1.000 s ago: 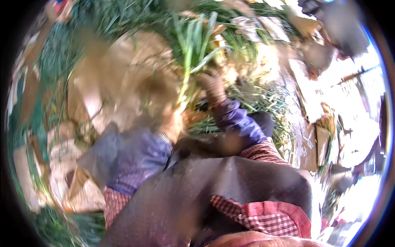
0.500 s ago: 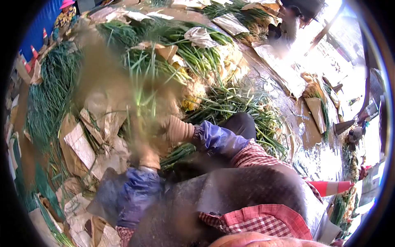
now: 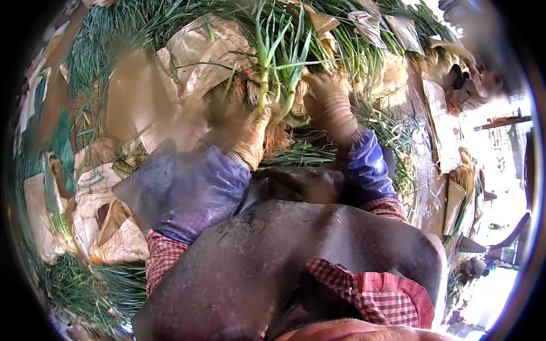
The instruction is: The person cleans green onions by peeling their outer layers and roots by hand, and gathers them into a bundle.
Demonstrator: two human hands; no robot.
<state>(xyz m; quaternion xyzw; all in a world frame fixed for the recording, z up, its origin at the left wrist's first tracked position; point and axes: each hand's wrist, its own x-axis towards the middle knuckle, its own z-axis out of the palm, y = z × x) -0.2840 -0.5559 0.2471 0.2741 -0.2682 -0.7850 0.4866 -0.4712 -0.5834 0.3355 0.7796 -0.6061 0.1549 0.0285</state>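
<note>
Green onion stalks stand upright in front of me, gripped near their base by my gloved left hand, with brown roots showing just right of that glove. My gloved right hand is to the right of the stalks, beside their leaves; its fingers are blurred and partly curled, and whether they touch a leaf is unclear. Below both hands a dark apron covers my lap.
Heaps of green onions lie at the back left and lower left. Brown paper sacks lie behind my left hand and others to the left. A person is blurred at the upper right.
Since half a second ago the view has turned; my hands, then close together low on the blurred stalks, are now apart, the right one off to the right and higher.
</note>
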